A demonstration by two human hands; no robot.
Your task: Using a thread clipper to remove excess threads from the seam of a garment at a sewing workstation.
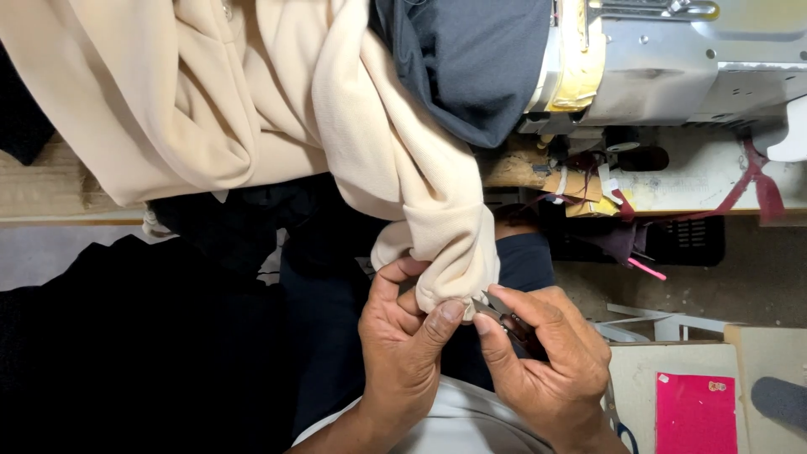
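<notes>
We see our left hand (403, 336) pinching the bunched end of a cream-coloured knit fabric garment (252, 109) while our right hand (542, 357) grips small dark metal thread snips (503, 318) touching that end, with a grey sewing machine (672, 67) beyond and a pink rectangular card (693, 412) nearby.

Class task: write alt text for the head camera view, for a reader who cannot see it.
A person's left hand pinches the end of a cream garment while the right hand holds small thread snips against it. A sewing machine and dark grey fabric sit above.
</notes>
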